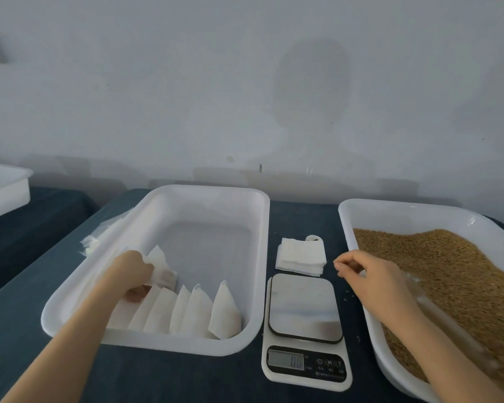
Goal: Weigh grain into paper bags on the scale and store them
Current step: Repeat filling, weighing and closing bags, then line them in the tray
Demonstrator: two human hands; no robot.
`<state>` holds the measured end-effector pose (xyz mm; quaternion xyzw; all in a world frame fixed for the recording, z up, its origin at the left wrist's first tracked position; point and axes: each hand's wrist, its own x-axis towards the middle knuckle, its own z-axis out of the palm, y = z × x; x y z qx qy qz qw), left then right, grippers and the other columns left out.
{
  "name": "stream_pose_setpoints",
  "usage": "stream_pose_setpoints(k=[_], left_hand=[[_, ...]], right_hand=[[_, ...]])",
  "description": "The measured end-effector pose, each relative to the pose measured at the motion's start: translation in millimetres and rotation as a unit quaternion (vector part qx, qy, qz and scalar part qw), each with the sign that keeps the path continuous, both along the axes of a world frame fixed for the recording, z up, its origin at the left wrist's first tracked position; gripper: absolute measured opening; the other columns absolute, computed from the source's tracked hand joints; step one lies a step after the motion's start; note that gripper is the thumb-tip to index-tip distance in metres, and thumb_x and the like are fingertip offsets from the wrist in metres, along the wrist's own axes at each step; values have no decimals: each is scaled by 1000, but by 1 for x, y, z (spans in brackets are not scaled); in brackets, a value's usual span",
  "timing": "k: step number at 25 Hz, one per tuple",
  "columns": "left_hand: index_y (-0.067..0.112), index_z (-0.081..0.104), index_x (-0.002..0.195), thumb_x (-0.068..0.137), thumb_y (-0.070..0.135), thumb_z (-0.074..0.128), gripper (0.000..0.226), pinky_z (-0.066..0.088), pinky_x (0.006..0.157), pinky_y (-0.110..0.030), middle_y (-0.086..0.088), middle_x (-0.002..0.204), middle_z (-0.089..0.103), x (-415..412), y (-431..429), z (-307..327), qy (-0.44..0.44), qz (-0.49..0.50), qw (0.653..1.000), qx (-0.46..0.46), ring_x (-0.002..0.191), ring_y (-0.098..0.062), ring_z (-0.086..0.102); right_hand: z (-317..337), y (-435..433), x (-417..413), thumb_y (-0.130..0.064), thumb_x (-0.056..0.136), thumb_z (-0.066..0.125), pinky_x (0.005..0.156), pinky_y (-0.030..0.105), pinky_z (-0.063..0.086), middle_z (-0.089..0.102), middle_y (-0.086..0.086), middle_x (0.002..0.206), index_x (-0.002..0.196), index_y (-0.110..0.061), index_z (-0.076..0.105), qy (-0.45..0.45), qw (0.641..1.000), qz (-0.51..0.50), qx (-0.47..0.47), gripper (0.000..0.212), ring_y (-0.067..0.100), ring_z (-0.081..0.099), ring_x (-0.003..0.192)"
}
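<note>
Over the storage tray, my left hand gripped a filled bag, fingers curled round the paper, just behind the left end of the row of stored bags leaning along the near wall. My right hand hung at the rim of the grain tray, fingertips pinched together; couldn't tell if any grain was between them. Bag judgement: thin paper, light, soft, crushes and tears easily, loose fill shifts. Best held near the top, mouth up, set down leaning on its neighbour. Scale sat between both hands, platform bare. Stack of empty bags lay just beyond it on the desk, nearer the right hand.
</note>
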<state>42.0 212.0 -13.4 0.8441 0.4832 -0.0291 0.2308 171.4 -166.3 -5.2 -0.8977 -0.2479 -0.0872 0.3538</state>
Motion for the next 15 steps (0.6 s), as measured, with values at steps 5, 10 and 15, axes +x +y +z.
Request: stream_pose_setpoints(k=[5, 10, 15], left_hand=[[4, 60, 93, 94, 13, 49, 14, 47, 53, -26, -4, 72, 58, 8, -23, 16, 64, -50, 987, 138, 67, -21, 63], [19, 55, 106, 92, 13, 48, 17, 41, 72, -29, 0, 102, 67, 75, -114, 31, 16, -222, 893, 390, 100, -23, 63], [15, 59, 102, 86, 7, 60, 18, 30, 77, -30, -4, 104, 65, 163, -206, -6, 28, -478, 796, 370, 99, -24, 57]], right_hand=[[-1, -1, 2, -22, 85, 67, 59, 1, 40, 66, -15, 72, 89, -24, 70, 2, 1000, -18, 7, 5, -4, 60, 65], [-1, -5, 7, -28, 88, 63, 49, 8, 36, 64, -17, 72, 90, -29, 66, 21, 996, -86, 14, 4, -5, 58, 65], [-4, -5, 11, -28, 90, 59, 49, 6, 39, 62, -17, 71, 86, -32, 61, 44, 996, -81, 10, 7, -5, 55, 64]])
